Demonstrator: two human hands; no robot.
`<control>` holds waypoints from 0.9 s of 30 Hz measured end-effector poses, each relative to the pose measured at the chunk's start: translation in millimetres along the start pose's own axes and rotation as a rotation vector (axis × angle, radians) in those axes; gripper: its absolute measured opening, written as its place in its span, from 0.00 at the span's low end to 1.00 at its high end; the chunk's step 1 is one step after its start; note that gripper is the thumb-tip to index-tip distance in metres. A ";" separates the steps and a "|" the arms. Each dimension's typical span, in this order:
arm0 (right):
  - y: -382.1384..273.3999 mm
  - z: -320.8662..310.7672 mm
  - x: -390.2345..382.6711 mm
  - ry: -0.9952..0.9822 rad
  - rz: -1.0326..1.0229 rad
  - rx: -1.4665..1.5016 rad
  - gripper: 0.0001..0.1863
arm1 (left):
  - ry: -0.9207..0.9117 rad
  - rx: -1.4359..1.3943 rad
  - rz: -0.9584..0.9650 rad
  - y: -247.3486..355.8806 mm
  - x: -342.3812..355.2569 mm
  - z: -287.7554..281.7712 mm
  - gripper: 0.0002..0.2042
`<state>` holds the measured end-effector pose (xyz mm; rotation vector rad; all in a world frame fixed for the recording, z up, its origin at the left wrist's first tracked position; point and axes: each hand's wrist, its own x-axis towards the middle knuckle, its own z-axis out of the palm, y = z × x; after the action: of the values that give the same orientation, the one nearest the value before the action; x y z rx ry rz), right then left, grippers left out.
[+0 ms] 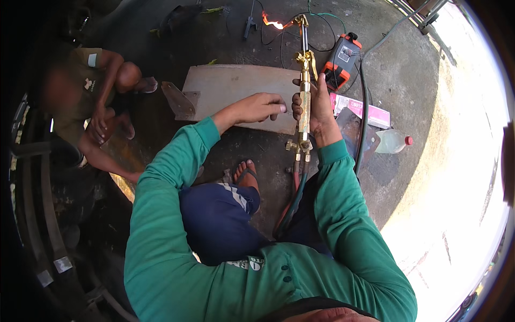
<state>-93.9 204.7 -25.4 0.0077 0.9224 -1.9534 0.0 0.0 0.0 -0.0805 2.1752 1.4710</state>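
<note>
My right hand grips a brass cutting torch, held upright in view with its valves low and red and green hoses running down. An orange flame streams leftward from the torch's tip at the top. My left hand is just left of the torch handle, empty, with its fingers loosely bent and apart, above a pale flat metal plate on the floor. A bracket lies at the plate's left end.
A co-worker squats at the left. An orange and black machine with cables, a pink box, a dark metal piece and a plastic bottle stand or lie at the right. Metal bars are at the far left.
</note>
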 end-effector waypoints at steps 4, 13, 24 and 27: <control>-13.6 -5.4 9.6 -0.018 -0.025 0.026 0.46 | -0.178 0.376 0.217 25.7 -26.1 46.4 0.30; -7.1 -5.7 4.6 -0.007 0.009 0.039 0.45 | -0.092 0.192 0.234 10.9 -25.0 69.9 0.23; -8.4 -12.5 3.2 -0.009 -0.033 0.048 0.45 | 0.200 0.311 0.208 24.6 2.5 31.5 0.24; -8.5 3.7 -1.1 0.022 -0.029 0.024 0.44 | 0.625 0.456 0.201 50.3 51.9 -12.0 0.26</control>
<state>-98.4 205.6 -17.2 0.0303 0.9180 -1.9951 -65.9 22.0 23.5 -0.1869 3.0566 1.0983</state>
